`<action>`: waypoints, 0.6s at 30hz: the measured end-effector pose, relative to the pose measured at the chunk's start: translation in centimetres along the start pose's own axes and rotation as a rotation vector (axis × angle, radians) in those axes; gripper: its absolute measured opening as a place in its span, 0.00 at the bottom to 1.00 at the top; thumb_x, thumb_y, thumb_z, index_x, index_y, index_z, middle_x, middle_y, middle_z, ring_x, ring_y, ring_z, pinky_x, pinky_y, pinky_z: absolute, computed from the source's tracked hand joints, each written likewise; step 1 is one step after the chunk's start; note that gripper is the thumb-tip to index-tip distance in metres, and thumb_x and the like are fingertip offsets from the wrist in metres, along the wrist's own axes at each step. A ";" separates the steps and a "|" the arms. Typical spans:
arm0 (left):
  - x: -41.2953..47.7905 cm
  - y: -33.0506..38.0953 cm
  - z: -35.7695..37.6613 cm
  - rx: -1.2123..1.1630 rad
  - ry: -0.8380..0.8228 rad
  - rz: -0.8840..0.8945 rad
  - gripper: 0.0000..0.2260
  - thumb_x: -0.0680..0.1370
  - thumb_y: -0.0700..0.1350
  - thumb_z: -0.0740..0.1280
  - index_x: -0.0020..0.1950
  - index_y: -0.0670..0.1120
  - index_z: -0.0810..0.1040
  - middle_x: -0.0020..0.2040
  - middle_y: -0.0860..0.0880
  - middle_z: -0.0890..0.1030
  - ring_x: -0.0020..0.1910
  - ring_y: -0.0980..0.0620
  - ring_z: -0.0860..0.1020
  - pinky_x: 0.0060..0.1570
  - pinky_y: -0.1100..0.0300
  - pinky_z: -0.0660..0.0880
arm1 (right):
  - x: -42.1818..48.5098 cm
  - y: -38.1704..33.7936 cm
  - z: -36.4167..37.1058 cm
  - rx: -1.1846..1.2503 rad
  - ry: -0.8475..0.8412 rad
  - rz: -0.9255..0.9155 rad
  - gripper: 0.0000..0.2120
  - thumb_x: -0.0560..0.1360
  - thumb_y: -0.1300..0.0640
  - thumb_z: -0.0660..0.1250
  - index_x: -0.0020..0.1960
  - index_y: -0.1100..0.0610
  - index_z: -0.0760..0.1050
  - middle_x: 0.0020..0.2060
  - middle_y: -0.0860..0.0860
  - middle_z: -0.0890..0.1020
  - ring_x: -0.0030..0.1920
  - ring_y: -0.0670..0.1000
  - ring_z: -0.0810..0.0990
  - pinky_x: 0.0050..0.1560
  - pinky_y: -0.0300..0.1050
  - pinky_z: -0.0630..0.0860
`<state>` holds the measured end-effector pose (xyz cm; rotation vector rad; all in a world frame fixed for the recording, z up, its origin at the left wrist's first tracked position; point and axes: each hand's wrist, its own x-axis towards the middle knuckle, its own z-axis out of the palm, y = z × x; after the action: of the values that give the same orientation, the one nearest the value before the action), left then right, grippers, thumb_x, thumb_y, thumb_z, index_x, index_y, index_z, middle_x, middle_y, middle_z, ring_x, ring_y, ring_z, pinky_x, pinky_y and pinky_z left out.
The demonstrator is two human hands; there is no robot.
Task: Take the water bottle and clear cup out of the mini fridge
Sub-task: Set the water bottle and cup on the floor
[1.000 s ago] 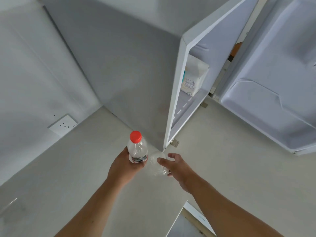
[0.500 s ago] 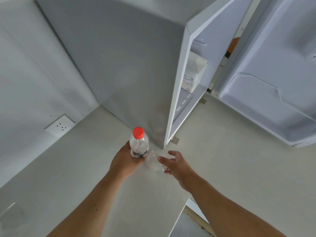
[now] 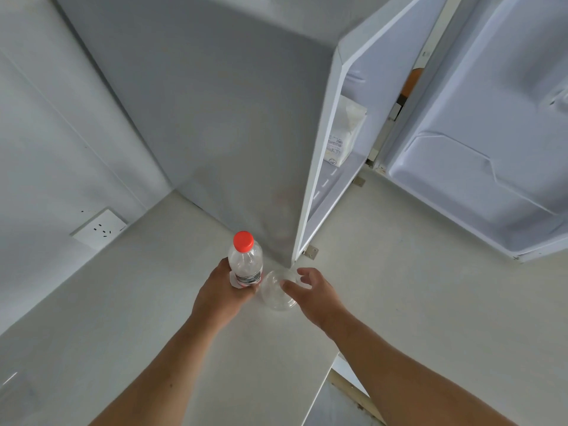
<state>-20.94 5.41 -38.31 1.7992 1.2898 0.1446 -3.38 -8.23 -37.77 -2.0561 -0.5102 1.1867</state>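
A clear water bottle (image 3: 246,262) with a red cap stands upright on the pale counter (image 3: 123,302), just in front of the mini fridge's grey side wall (image 3: 215,118). My left hand (image 3: 221,290) grips its lower body. Right beside it stands the clear cup (image 3: 275,298), touching or nearly touching the bottle. My right hand (image 3: 316,293) hovers at the cup's right side with loosely spread fingers; the thumb tip lies at the cup's rim, and no finger curls round it.
The fridge door (image 3: 491,149) hangs wide open at the right. A white carton (image 3: 344,133) sits on the fridge's lower shelf. A wall socket (image 3: 100,230) is at the left. The counter's front edge (image 3: 325,379) drops off near my right forearm.
My right hand's fingers have loosened and spread at the cup. The bottle and my left hand have stayed almost in place.
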 end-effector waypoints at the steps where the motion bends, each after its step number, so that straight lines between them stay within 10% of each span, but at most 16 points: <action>1: -0.2 -0.1 0.0 0.002 0.018 -0.020 0.29 0.69 0.65 0.76 0.67 0.59 0.73 0.57 0.59 0.82 0.54 0.52 0.82 0.51 0.52 0.79 | 0.0 0.1 -0.1 0.002 0.008 0.000 0.33 0.73 0.35 0.72 0.73 0.47 0.71 0.67 0.46 0.76 0.63 0.48 0.77 0.56 0.44 0.73; 10: -3.5 -1.8 0.1 0.023 0.166 0.002 0.16 0.69 0.65 0.69 0.40 0.54 0.73 0.33 0.55 0.78 0.33 0.55 0.77 0.32 0.57 0.72 | -0.2 0.2 -0.6 -0.080 0.041 -0.051 0.26 0.74 0.36 0.71 0.68 0.46 0.75 0.61 0.43 0.78 0.58 0.46 0.79 0.50 0.41 0.73; 18: -7.2 1.5 2.1 0.055 0.176 0.227 0.15 0.75 0.65 0.63 0.38 0.56 0.76 0.38 0.64 0.82 0.36 0.60 0.81 0.33 0.62 0.74 | -0.5 0.3 -1.2 -0.177 0.094 -0.139 0.26 0.72 0.32 0.68 0.65 0.44 0.77 0.59 0.39 0.79 0.58 0.43 0.78 0.58 0.42 0.76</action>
<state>-21.98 -1.72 -35.83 2.0134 1.2159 0.4041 -2.59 -9.16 -37.31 -2.1745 -0.7228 0.9883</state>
